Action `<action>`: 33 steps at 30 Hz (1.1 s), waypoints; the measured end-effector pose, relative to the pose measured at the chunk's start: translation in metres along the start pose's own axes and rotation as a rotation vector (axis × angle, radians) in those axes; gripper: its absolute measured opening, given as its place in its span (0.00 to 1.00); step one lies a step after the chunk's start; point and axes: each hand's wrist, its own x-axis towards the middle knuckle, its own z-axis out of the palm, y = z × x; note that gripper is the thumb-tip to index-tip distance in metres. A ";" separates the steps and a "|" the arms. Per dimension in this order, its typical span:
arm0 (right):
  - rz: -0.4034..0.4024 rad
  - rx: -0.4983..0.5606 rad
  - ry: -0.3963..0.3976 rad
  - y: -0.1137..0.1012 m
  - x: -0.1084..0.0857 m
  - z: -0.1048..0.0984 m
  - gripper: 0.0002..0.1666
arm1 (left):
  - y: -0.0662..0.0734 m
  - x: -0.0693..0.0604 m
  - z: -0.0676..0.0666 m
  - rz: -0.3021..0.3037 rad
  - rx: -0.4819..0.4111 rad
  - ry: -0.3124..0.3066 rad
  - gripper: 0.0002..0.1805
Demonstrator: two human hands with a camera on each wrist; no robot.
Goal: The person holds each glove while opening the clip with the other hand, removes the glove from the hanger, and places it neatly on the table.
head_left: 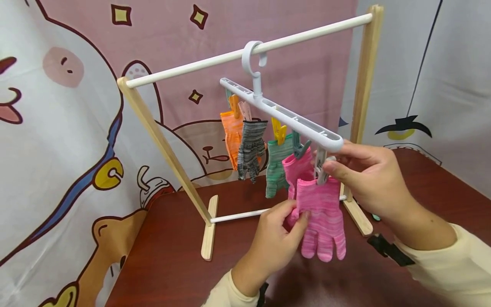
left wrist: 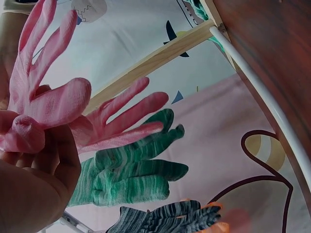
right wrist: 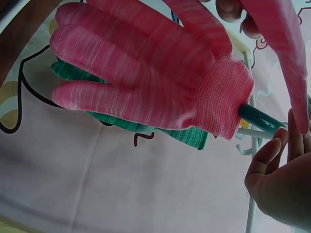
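A pink glove (head_left: 321, 213) hangs at the near end of the white hanger (head_left: 295, 121), under a grey clip (head_left: 321, 167). My right hand (head_left: 368, 179) pinches that clip between thumb and fingers. At the glove's left edge, my left hand (head_left: 278, 238) pinches the pink fabric; in the left wrist view the left hand (left wrist: 39, 179) has bunched pink cloth between its fingers. Just behind hangs another pink glove (right wrist: 146, 73) on a dark green clip (right wrist: 262, 119). The right hand (right wrist: 286, 179) shows beside that clip in the right wrist view.
Green (head_left: 277, 166), grey-black (head_left: 251, 149) and orange (head_left: 232, 136) gloves hang farther along the hanger. Its hook (head_left: 249, 59) sits on the white rod (head_left: 314, 34) of a wooden stand (head_left: 165, 149) on the dark red table (head_left: 161, 256). A patterned cloth (head_left: 184, 38) is behind.
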 end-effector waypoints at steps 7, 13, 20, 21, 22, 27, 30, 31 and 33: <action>-0.029 0.087 -0.014 -0.001 0.002 0.001 0.22 | -0.001 0.001 0.000 0.046 0.037 -0.003 0.08; -0.034 0.074 -0.018 -0.002 0.001 0.000 0.21 | 0.000 0.000 -0.002 0.036 0.044 -0.021 0.05; -0.001 0.055 0.012 -0.002 0.000 -0.001 0.21 | 0.000 0.000 -0.002 0.055 0.044 -0.027 0.07; 0.004 0.062 0.018 -0.002 0.000 0.000 0.21 | 0.000 0.000 -0.002 0.060 0.044 -0.026 0.07; 0.008 0.070 0.022 -0.001 -0.001 0.000 0.21 | 0.000 0.000 -0.003 0.063 0.045 -0.023 0.07; 0.008 0.160 0.028 0.000 0.000 0.005 0.20 | -0.001 -0.001 -0.004 0.071 0.039 -0.010 0.06; 0.010 0.177 0.017 0.001 -0.001 0.007 0.20 | -0.001 -0.002 -0.004 0.066 0.034 -0.005 0.05; 0.009 0.168 0.014 0.001 -0.001 0.007 0.20 | -0.001 -0.002 -0.004 0.061 0.032 -0.004 0.05; 0.008 0.150 0.009 0.000 -0.002 0.006 0.21 | 0.000 -0.002 -0.004 0.045 0.020 -0.004 0.04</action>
